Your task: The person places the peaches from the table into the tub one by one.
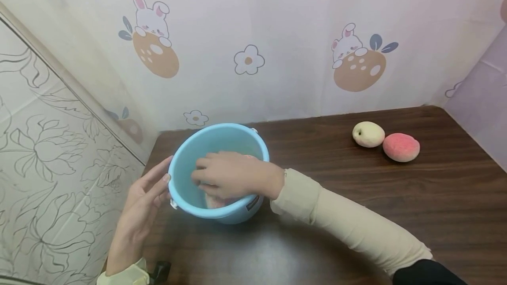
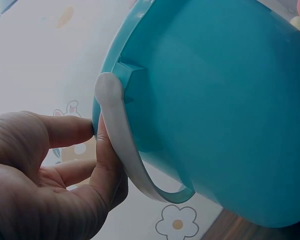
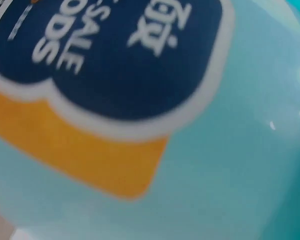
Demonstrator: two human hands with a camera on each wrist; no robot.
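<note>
Left hand (image 1: 138, 201) pinches bucket (image 1: 235, 217) by its rim, on bench (image 1: 336, 188) | right hand (image 1: 231, 173) inside, over pinkish item (image 1: 215, 201); cannot tell if gripping | pale peach (image 1: 370, 134) touching pink peach (image 1: 401, 147) | step: apparently handling bucket's contents; next needs steady rim

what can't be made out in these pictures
Head view: the full shape and number of the pinkish contents in the bucket, covered by the right grip.
Head view: that grip's fingertips, hidden behind the hand.
Right wrist view: the label's full wording, blurred and cut off by the picture's edges.
</note>
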